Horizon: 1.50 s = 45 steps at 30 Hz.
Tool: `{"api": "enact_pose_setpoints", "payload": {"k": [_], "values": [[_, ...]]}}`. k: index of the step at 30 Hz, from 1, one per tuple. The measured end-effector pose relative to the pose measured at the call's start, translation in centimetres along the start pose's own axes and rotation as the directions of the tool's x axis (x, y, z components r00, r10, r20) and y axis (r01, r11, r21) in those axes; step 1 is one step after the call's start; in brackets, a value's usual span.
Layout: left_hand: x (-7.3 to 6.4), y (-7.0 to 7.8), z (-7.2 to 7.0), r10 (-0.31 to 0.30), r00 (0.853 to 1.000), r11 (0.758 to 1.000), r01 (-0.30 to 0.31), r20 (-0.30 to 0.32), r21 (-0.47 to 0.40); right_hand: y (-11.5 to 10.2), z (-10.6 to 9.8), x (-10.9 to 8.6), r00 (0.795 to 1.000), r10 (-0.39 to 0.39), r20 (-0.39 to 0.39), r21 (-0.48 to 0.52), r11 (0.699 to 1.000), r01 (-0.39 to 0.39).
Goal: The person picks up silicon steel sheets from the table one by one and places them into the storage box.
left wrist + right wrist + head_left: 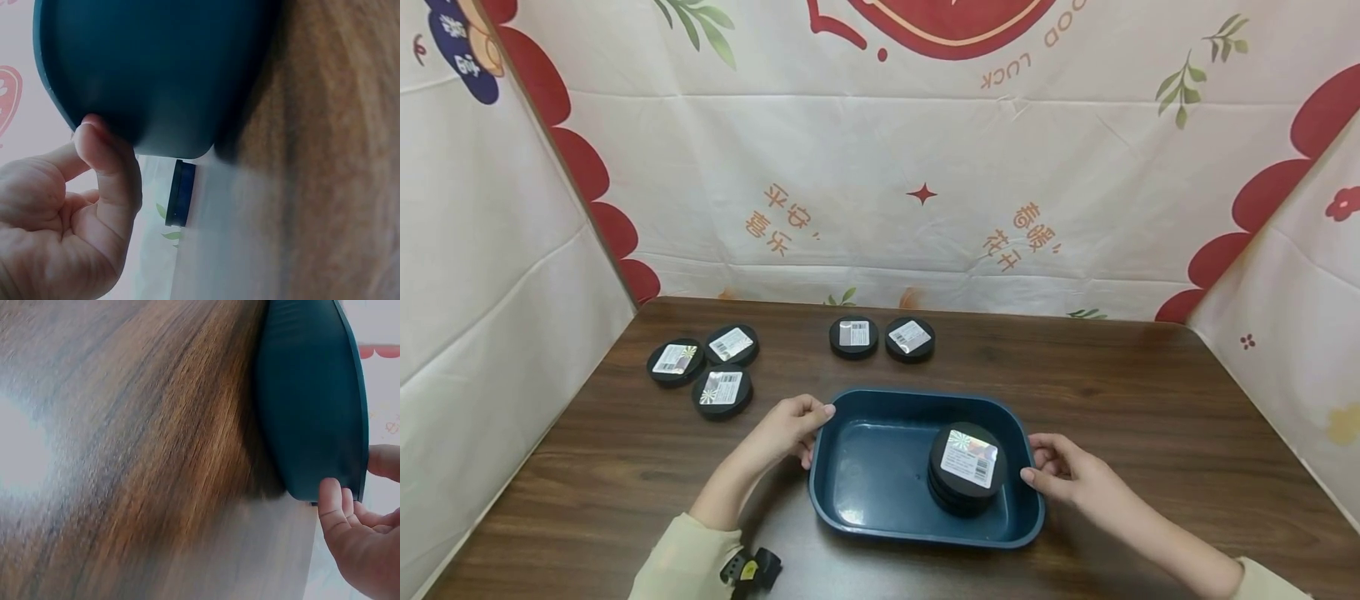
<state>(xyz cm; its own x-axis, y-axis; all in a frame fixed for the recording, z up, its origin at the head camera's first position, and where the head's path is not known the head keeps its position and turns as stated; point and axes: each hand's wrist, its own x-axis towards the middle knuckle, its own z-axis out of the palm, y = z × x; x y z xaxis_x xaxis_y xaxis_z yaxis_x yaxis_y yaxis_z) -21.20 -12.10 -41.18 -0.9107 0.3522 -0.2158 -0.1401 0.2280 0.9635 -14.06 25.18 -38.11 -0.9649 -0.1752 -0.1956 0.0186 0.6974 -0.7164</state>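
Note:
A dark blue rectangular tray [880,533] stands near the front of the table. My left hand [796,427] grips its left rim near the far corner, and the left wrist view shows that hand [87,206] with the thumb against the tray wall [144,75]. At the right rim my right hand [1067,473] pinches the edge between thumb and fingers; in the right wrist view its fingers [331,500] touch the outer wall. Inside the tray, toward the right, sits a stack of flat round black containers [967,460], the top one bearing a white barcode label.
Three similar black containers [721,392] lie grouped at the table's left. Two more, a left one [853,337] and a right one [910,338], lie side by side behind the tray. A printed white cloth [880,225] hangs along the back edge of the brown table [1150,400].

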Motion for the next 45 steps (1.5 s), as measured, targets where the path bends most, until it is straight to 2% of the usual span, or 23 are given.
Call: {"api": "enact_pose_setpoints", "payload": {"k": [2, 6, 9, 11, 15, 20, 24, 31, 37, 45], "values": [[0.0, -0.1, -0.1, 0.001, 1.000, 1.000, -0.001, -0.001, 0.003, 0.0, 0.0, 0.1, 0.999, 0.027, 0.018, 0.059, 0.998, -0.028], [0.0, -0.1, -0.1, 0.004, 1.000, 1.000, -0.004, -0.001, 0.002, 0.2, 0.0, 0.2, 0.999, 0.030, 0.044, 0.155, 0.987, -0.036], [-0.1, -0.1, 0.0, 0.006, 1.000, 1.000, -0.006, -0.003, -0.001, 0.4, 0.1, 0.3, 0.998, 0.022, 0.062, 0.222, 0.974, -0.035], [0.0, 0.0, 0.0, 0.006, 1.000, 1.000, -0.006, -0.004, 0.001, 0.4, 0.1, 0.3, 0.996, 0.043, 0.073, 0.265, 0.962, -0.061], [-0.1, 0.1, 0.0, 0.001, 1.000, 1.000, -0.001, -0.012, 0.004, 0.4, 0.1, 0.4, 0.991, 0.073, 0.112, 0.368, 0.923, -0.110], [-0.1, 0.2, 0.4, -0.009, 0.998, 1.000, 0.010, -0.054, 0.014, 0.4, 0.1, 0.4, 0.983, 0.051, 0.176, 0.490, 0.862, -0.133], [-0.4, 0.5, 0.9, -0.014, 0.993, 0.998, 0.021, -0.116, 0.058, 0.5, 0.2, 0.4, 0.980, 0.042, 0.197, 0.502, 0.854, -0.138], [-0.7, 0.8, 1.3, -0.011, 0.974, 0.988, 0.045, -0.225, 0.145, 0.7, 0.3, 0.5, 0.978, 0.049, 0.201, 0.501, 0.853, -0.146], [-0.8, 0.7, 1.3, 0.018, 0.968, 0.974, 0.040, -0.250, 0.225, 0.6, 0.4, 0.4, 0.981, 0.039, 0.192, 0.504, 0.853, -0.132], [-0.9, 1.0, 1.4, 0.062, 0.960, 0.920, 0.051, -0.273, 0.388, 0.5, 0.5, 0.3, 0.982, 0.046, 0.184, 0.509, 0.850, -0.135]]}}
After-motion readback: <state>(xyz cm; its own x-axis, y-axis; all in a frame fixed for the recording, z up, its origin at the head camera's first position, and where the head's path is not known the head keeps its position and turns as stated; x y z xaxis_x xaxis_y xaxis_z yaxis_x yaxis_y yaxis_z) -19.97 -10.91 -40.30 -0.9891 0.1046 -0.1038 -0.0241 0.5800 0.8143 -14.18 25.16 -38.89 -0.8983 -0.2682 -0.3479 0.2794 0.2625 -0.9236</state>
